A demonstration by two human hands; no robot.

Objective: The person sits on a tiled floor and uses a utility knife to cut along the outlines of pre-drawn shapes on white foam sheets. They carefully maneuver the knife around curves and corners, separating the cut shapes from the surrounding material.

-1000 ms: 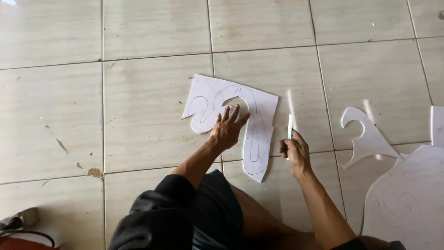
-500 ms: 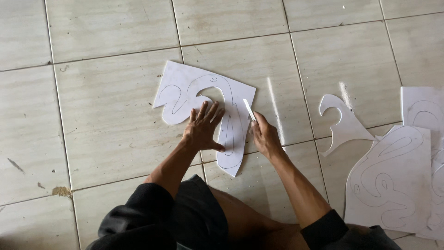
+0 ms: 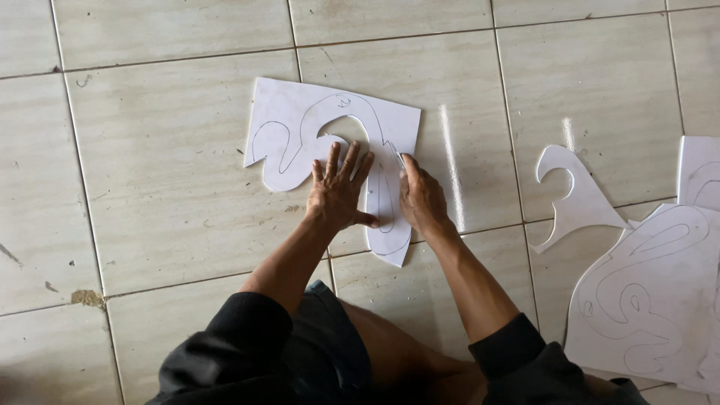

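The left hand (image 3: 339, 193) is pressing flat, fingers spread, on the white cutout sheet (image 3: 300, 127) lying mid-floor; the right hand (image 3: 421, 199), raised 1 second ago, is now clenching a thin blade (image 3: 397, 155) against the sheet's drawn line; cutting is resuming.

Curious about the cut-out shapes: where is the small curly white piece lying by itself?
The small curly piece lies on the tiled floor, right of the right hand.

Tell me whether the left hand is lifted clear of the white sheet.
No: the left hand lies flat on the white sheet, fingers spread.
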